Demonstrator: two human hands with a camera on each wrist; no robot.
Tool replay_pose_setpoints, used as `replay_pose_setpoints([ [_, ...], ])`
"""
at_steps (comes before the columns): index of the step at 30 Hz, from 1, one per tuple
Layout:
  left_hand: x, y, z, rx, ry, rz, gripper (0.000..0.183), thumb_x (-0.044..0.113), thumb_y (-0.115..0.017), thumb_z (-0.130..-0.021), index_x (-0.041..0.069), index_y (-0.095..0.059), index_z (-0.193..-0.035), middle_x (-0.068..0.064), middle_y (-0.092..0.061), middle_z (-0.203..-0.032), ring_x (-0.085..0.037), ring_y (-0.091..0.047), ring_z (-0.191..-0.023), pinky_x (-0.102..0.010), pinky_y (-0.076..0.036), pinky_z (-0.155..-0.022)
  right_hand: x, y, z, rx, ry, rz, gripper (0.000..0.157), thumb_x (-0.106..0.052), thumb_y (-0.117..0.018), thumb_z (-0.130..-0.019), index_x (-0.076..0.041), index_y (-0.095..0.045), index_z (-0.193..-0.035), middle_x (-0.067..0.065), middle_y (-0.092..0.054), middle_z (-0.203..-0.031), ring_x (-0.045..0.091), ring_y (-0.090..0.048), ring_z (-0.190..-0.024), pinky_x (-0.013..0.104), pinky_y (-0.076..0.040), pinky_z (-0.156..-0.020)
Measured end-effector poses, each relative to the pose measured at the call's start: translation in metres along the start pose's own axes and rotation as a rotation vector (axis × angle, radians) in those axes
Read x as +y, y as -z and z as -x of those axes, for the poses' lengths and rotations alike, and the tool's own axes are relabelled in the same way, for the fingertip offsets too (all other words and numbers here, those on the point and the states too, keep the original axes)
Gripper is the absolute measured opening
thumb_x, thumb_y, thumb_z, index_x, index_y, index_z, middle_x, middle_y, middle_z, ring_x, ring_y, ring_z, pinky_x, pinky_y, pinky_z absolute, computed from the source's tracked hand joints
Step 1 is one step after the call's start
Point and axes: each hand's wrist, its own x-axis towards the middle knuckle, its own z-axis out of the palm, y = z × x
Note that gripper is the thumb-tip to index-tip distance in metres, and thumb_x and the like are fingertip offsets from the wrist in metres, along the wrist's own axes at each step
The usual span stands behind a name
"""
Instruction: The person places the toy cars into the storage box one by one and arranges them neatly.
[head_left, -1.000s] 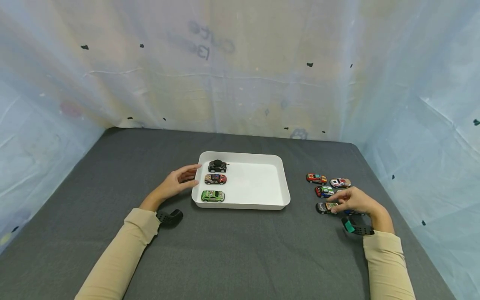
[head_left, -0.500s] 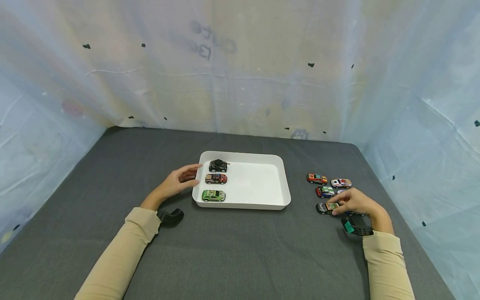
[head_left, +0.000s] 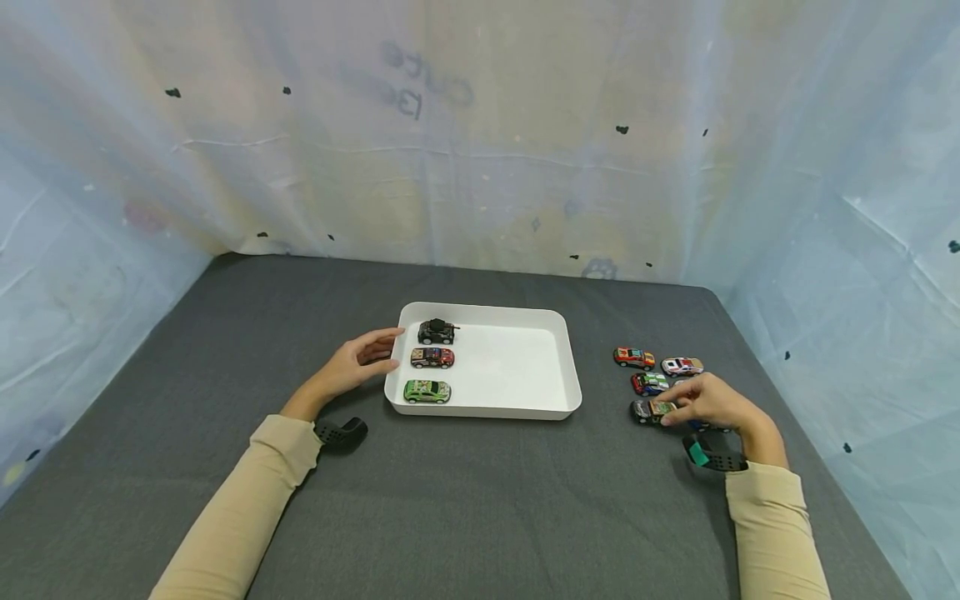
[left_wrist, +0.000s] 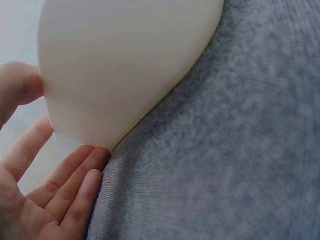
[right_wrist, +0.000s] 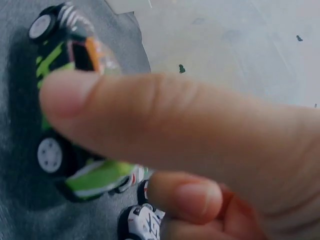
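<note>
My left hand (head_left: 358,360) rests its fingertips and thumb against the left side of a white tray (head_left: 510,412), fingers fairly straight. In the left wrist view, the fingers (left_wrist: 75,187) touch the outer wall of the tray (left_wrist: 125,60). Three toy vehicles line the tray's left side: a black tank-like one (head_left: 436,332), a dark red-and-black car (head_left: 432,357) and a green car (head_left: 427,392). At the right, my right hand (head_left: 708,402) pinches a black-and-green toy car (head_left: 643,411). The right wrist view shows the thumb across the side of this toy car (right_wrist: 82,182).
Around the right hand are more toy cars: an orange-red one (head_left: 633,358), a white-and-red one (head_left: 682,367), a red, green and blue one (head_left: 648,383), and others partly hidden under the hand. The grey cloth-covered table (head_left: 480,508) is bordered by pale curtains (head_left: 480,167).
The right hand's fingers have closed on the black-and-green car, and the car has shifted slightly up and left. The left hand and tray have stayed put.
</note>
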Motion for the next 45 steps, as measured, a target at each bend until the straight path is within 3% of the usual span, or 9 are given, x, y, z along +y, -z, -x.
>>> replay_pose_setpoints([
  [3,0.0,0.0,0.0,0.001,-0.001,0.0,0.059,0.019,-0.064,-0.093,0.012,-0.041,-0.147,-0.021,-0.043,-0.148,-0.041,-0.046,-0.133,-0.058,-0.039,-0.111,-0.002,-0.001,-0.001,0.029,0.016,0.008,0.029,-0.016,-0.075,-0.082,0.002,-0.073,-0.105,-0.012,-0.036,-0.063,-0.003,-0.031,-0.055,0.023,-0.032,-0.05],
  [5,-0.001,0.0,0.0,0.001,-0.004,0.0,0.059,0.019,-0.064,-0.093,0.012,-0.041,-0.147,-0.021,-0.044,-0.148,-0.041,-0.046,-0.132,-0.058,-0.039,-0.111,-0.004,-0.002,-0.002,0.045,0.036,0.002,0.028,-0.014,-0.075,-0.082,0.002,-0.073,-0.104,-0.012,-0.036,-0.061,-0.003,-0.032,-0.053,0.028,-0.05,-0.078],
  [8,-0.001,0.0,0.0,0.003,-0.01,-0.001,0.059,0.018,-0.064,-0.093,0.012,-0.041,-0.147,-0.021,-0.044,-0.148,-0.042,-0.047,-0.132,-0.058,-0.04,-0.11,-0.007,-0.003,-0.005,0.067,0.083,0.008,0.026,-0.013,-0.075,-0.081,0.002,-0.074,-0.103,-0.012,-0.034,-0.058,-0.003,-0.032,-0.051,0.055,-0.031,-0.113],
  [10,-0.001,0.0,0.0,0.004,-0.01,-0.001,0.059,0.018,-0.065,-0.093,0.012,-0.042,-0.146,-0.021,-0.044,-0.148,-0.041,-0.047,-0.132,-0.058,-0.04,-0.11,-0.01,-0.004,-0.006,0.081,0.107,0.001,0.026,-0.011,-0.075,-0.081,0.003,-0.074,-0.102,-0.011,-0.035,-0.056,-0.003,-0.031,-0.048,0.068,-0.02,-0.112],
  [14,-0.001,0.0,0.0,0.004,-0.007,-0.001,0.059,0.019,-0.065,-0.093,0.012,-0.041,-0.147,-0.021,-0.044,-0.148,-0.041,-0.046,-0.132,-0.058,-0.039,-0.11,-0.016,-0.007,-0.009,0.119,0.122,0.043,0.024,-0.012,-0.076,-0.081,0.0,-0.075,-0.102,-0.011,-0.039,-0.053,-0.004,-0.029,-0.046,0.044,-0.049,-0.076],
  [16,0.0,0.0,0.0,0.002,-0.006,-0.001,0.059,0.019,-0.064,-0.093,0.012,-0.041,-0.147,-0.021,-0.043,-0.148,-0.041,-0.046,-0.132,-0.058,-0.039,-0.11,-0.02,-0.009,-0.01,0.139,0.134,0.064,0.023,-0.013,-0.077,-0.08,-0.001,-0.075,-0.101,-0.011,-0.041,-0.052,-0.005,-0.028,-0.046,0.031,-0.048,-0.06],
  [18,0.0,0.0,0.0,0.001,-0.005,-0.002,0.059,0.019,-0.064,-0.093,0.012,-0.041,-0.147,-0.021,-0.043,-0.148,-0.042,-0.046,-0.132,-0.058,-0.039,-0.111,-0.024,-0.011,-0.011,0.158,0.151,0.069,0.023,-0.012,-0.077,-0.08,-0.001,-0.075,-0.1,-0.01,-0.038,-0.051,-0.005,-0.026,-0.047,0.023,-0.029,-0.041],
  [37,-0.001,-0.001,-0.001,0.005,-0.011,-0.001,0.058,0.019,-0.065,-0.093,0.012,-0.042,-0.146,-0.021,-0.044,-0.148,-0.041,-0.047,-0.132,-0.058,-0.04,-0.11,-0.06,-0.017,-0.022,0.251,0.108,-0.001,0.025,-0.017,-0.078,-0.08,-0.007,-0.075,-0.103,-0.011,-0.031,-0.059,-0.002,-0.027,-0.052,0.028,-0.025,-0.057],
  [45,-0.001,0.0,-0.001,0.005,-0.006,-0.001,0.058,0.019,-0.065,-0.093,0.012,-0.042,-0.146,-0.021,-0.044,-0.147,-0.041,-0.047,-0.132,-0.058,-0.04,-0.11,-0.073,-0.025,-0.034,0.258,0.249,-0.078,0.022,-0.005,-0.077,-0.079,0.001,-0.073,-0.1,-0.009,-0.028,-0.06,-0.003,-0.026,-0.054,0.022,-0.029,-0.047],
])
